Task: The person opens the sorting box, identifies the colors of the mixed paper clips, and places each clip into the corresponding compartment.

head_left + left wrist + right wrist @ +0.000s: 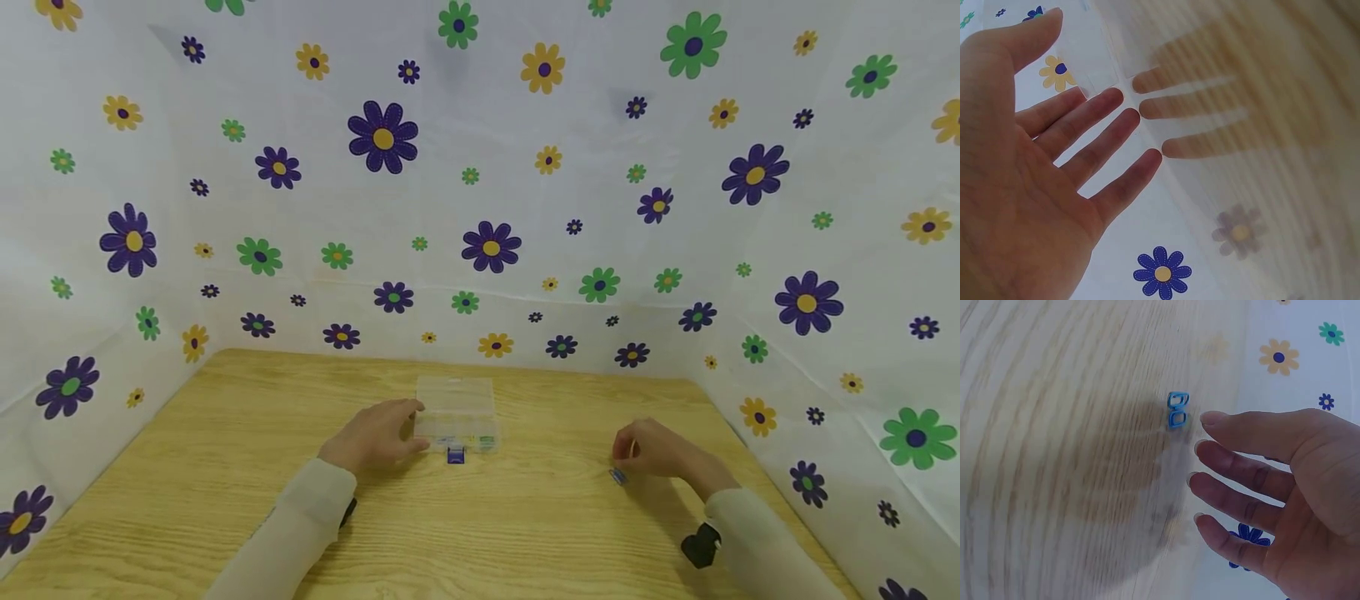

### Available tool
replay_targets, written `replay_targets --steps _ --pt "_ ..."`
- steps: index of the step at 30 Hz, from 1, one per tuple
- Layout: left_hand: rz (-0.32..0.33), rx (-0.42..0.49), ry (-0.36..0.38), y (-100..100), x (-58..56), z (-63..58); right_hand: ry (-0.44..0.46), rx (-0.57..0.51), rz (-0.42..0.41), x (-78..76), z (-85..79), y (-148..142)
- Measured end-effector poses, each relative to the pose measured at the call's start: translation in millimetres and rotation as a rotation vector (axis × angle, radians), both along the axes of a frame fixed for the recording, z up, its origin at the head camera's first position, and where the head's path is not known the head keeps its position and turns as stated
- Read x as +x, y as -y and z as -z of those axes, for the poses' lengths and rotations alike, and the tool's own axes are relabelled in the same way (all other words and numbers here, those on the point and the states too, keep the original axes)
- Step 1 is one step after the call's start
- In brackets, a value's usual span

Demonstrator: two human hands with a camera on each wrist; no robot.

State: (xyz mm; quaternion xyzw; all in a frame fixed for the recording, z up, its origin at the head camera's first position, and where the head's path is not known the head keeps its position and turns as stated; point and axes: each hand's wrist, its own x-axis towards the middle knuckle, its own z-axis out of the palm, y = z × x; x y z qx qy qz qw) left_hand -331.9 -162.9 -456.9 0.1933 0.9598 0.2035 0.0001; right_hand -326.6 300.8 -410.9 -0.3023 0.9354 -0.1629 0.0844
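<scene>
My left hand (373,437) is at the left side of a clear plastic compartment box (455,417), thumb and fingers spread beside its edge. In the left wrist view the fingers (1116,178) stretch out straight with nothing in the palm. The box lid (453,394) is raised at the back, and a few small blue, yellow and green items lie in the front compartments. Over at the right, my right hand (660,454) hovers with loosely bent fingers close to two small blue wire loops (1177,410) lying side by side on the table. Nothing is between its fingertips.
A small dark blue piece (456,455) sits at the box's front edge. The wood-grain table (525,533) is bounded by a white flowered cloth (465,208) at the back and both sides. Each wrist carries a dark strapped device (702,546).
</scene>
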Motion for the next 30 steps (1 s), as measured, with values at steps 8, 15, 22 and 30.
replay_targets --steps 8,15,22,30 --pt "-0.015 0.006 0.001 -2 2.3 6.6 0.023 0.018 0.017 4.9 6.6 -11" --pt "-0.014 -0.004 -0.021 -4 5.8 5.2 0.024 0.017 0.028 5.4 10.2 -14" --pt "0.002 0.003 -0.024 -4 4.8 6.4 0.032 -0.005 0.03 5.0 13.7 -15" --pt "-0.001 -0.001 -0.033 -4 4.9 8.6 -0.018 0.0 0.006 4.3 17.7 -17"
